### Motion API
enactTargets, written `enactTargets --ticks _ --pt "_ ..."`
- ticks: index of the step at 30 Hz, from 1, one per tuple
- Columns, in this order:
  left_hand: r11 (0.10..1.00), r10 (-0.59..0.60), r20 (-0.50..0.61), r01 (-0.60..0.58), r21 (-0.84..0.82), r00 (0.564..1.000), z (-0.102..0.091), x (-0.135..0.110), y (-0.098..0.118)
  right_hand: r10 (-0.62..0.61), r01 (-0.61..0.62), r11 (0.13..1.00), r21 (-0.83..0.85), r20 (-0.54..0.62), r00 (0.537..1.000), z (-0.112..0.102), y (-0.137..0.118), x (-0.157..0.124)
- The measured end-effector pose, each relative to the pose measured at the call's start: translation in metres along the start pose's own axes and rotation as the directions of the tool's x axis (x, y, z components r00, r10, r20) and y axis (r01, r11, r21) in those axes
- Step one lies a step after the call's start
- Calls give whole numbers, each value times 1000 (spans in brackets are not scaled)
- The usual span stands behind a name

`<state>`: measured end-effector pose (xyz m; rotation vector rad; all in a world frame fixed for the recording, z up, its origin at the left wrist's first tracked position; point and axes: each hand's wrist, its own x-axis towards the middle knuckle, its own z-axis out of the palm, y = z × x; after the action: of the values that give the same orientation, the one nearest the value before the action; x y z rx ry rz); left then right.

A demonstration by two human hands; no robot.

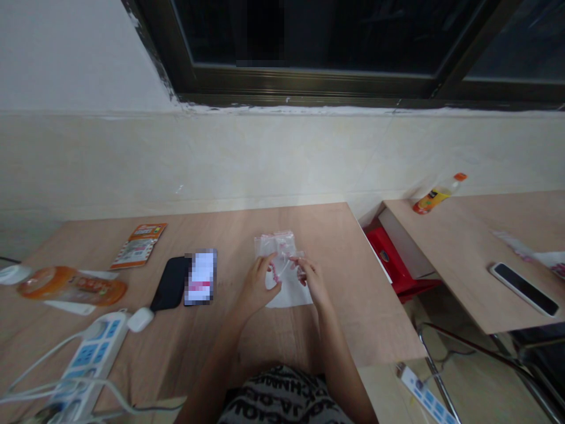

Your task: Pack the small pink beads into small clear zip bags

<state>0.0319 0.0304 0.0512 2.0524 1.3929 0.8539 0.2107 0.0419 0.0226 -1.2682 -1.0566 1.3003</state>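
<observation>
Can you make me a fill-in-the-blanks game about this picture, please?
1. The left hand and the right hand hold a ____ plastic bag.
2. The white power strip on the desk also has ____ parts.
3. The bottle on the side desk has an ____ cap.

Missing words: clear; blue; orange.

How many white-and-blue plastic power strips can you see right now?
2: one white-and-blue power strip lies at lower left on the light wooden desk; a second white-and-blue power strip lies at lower right on a pale surface. Others could be out of view.
</observation>
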Motion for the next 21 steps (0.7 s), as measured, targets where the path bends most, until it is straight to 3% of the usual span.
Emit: enactTargets --ticks 4,10,15,21 --pt "998 34 -10 -34 -51 999 -4 1 7 130 -117 967 225 -42 991 7 9 0" --pt "995 72 -24 -74 -71 997 -10 -1 16 201 -171 809 562 9 980 15 15 4" --pt "992 72 -48 -77 -97 996 -12 0 16 269 -228 750 621 28 963 17 17 5" --pt "986 -25 -54 16 -166 998 -14 0 16 361 -270 687 674 6 932 22 21 5"
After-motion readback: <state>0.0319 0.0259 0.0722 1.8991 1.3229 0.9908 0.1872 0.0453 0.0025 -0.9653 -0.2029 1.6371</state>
